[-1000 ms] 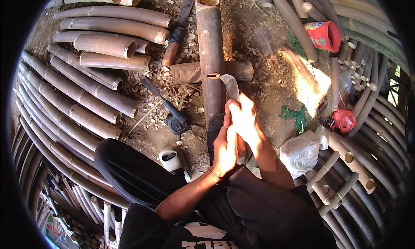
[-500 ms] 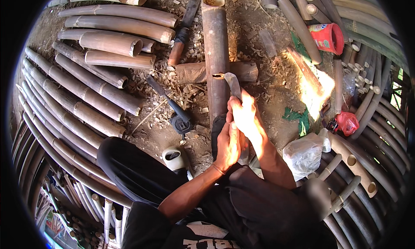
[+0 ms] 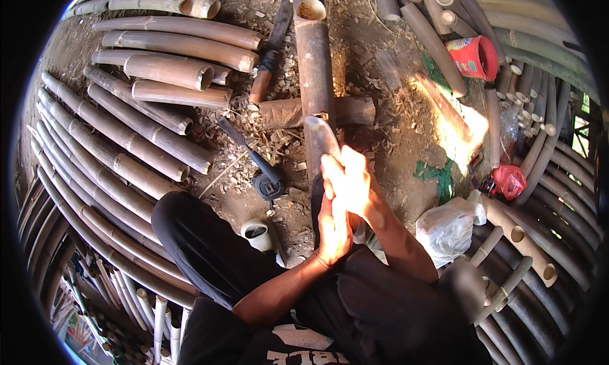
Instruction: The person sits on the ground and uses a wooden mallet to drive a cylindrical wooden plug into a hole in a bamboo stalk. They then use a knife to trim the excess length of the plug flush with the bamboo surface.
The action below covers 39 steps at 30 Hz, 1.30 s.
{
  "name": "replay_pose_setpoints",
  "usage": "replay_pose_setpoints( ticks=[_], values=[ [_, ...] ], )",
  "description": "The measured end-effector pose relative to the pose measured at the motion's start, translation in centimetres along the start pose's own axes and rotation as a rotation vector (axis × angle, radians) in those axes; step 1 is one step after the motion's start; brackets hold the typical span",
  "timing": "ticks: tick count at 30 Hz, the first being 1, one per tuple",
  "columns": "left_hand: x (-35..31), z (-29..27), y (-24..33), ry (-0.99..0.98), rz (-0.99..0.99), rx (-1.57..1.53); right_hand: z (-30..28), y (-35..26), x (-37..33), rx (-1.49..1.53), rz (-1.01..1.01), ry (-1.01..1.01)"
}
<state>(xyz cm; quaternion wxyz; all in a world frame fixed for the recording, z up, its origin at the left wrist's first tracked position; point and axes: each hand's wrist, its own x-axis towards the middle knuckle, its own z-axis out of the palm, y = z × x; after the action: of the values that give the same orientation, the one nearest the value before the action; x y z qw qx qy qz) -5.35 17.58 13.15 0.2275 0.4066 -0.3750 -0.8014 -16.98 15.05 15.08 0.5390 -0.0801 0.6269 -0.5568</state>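
A brown bamboo pole points away from me, resting across a short log. Its far end is cut open, and a small notch shows in its upper side. My right hand is closed round the handle of a knife with a broad, slightly curved blade. The blade lies over the pole, its tip just on the near side of the notch. Pressed against the right hand from behind and below, my left hand is closed as well, apparently on the same handle; its fingers are partly hidden.
Left of the pole lie a large blade with a wrapped handle, a narrow chisel-like tool and a dark tape measure among wood shavings. Cut bamboo is stacked leftward. A red bucket and plastic bag are at right.
The knife blade has swung left and now lies across the pole, its tip drawn back from the notch. Both hands have shifted slightly toward me. The view has tilted slightly.
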Motion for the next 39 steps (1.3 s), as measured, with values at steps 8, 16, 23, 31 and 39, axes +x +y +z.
replay_pose_setpoints(
  ticks=[8, 16, 23, 31, 39],
  values=[
    [1.1, -0.8, 1.8, 0.08, -0.27, -0.044, 2.7, -1.1, 1.6, -0.405, 0.18, 0.216],
    [2.3, -1.7, 1.5, 0.041, -0.261, -0.167, 3.5, -0.7, 2.8, -0.442, 0.195, 0.21],
    [2.2, -2.0, 2.4, 0.037, -0.269, -0.176, 3.9, -0.5, 2.9, -0.473, 0.188, 0.22],
    [2.3, -2.5, 1.9, 0.045, -0.276, -0.183, 4.1, 0.1, 3.7, -0.684, 0.18, 0.233],
    [3.2, -3.0, 0.9, 0.075, -0.251, -0.171, 4.6, 0.7, 4.6, -0.82, 0.194, 0.323]
  ],
)
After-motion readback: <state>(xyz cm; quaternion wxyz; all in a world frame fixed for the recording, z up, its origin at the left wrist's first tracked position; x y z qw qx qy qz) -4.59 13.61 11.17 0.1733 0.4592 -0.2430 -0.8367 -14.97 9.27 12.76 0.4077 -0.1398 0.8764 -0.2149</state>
